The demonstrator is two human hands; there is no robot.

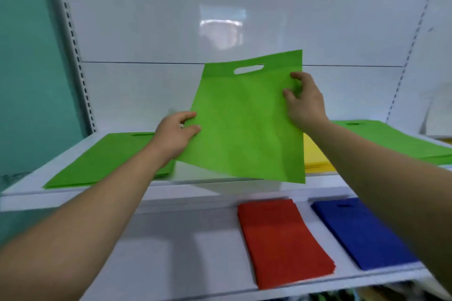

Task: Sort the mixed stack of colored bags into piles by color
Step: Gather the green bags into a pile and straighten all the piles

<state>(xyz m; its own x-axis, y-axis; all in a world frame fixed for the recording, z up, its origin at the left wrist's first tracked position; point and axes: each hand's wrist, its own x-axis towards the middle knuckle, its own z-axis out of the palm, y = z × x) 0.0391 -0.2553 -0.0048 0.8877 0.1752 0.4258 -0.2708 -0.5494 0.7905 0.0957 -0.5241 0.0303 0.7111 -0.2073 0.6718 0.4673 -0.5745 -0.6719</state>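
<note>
White metal shelving carries the whole job. On the upper shelf a flat green pile is laid at the left. At the right a green-topped stack is seen, with yellow bags just beside its near-left edge. Whether the yellow runs under the green cannot be told.

On the lower shelf a red pile and a blue pile are set side by side and apart, each of one colour only as far as is shown.

A single green bag is held in the air above the middle of the upper shelf, tilted, with its handle slot uppermost. It touches neither pile. Its left edge is pinched by the left grip, thumb on the near face. Its upper right edge is pinched by the right grip, fingers curled round the border.

Progress is judged well advanced, since four colours are already separated. The held bag is judged bound for the left green pile. The right-hand stack is taken to be the unsorted remainder. Its depth is not readable, so the number left is unknown.
</note>
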